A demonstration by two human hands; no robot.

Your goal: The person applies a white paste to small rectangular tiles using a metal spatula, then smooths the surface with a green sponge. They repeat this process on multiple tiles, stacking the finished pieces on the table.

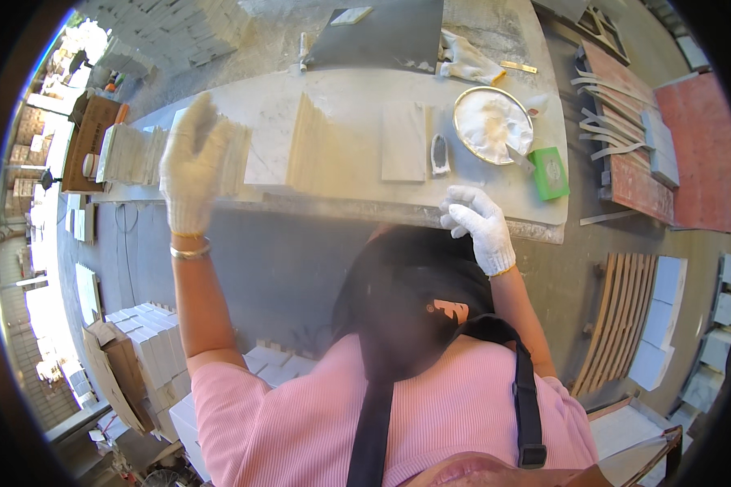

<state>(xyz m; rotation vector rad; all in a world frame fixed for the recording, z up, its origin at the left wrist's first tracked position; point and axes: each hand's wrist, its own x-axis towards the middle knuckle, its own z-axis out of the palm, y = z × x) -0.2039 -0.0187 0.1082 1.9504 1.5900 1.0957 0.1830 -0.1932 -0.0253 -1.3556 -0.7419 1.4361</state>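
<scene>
My left hand (191,166), in a white knit glove, reaches over the row of thin marble tiles standing on edge at the left of the worktable. Its fingers point away from me and look stretched out, a little smeared; whether they touch the tiles I cannot tell. At the table's front edge my right hand (481,227), also gloved, has loosely bent fingers with nothing visible in them. Between the hands stand pale upright tiles (271,150). A single marble tile (403,143) lies nearer my right hand, beside a small dark-and-white tool (439,155).
A round tub of white paste (489,114) holds a putty knife (518,156); a green box (551,174) stands beside it. Spare gloves (468,60) and a dark sheet (375,36) lie farther back. A slatted wooden pallet (617,321) is at right, boxes of tiles (150,341) at lower left.
</scene>
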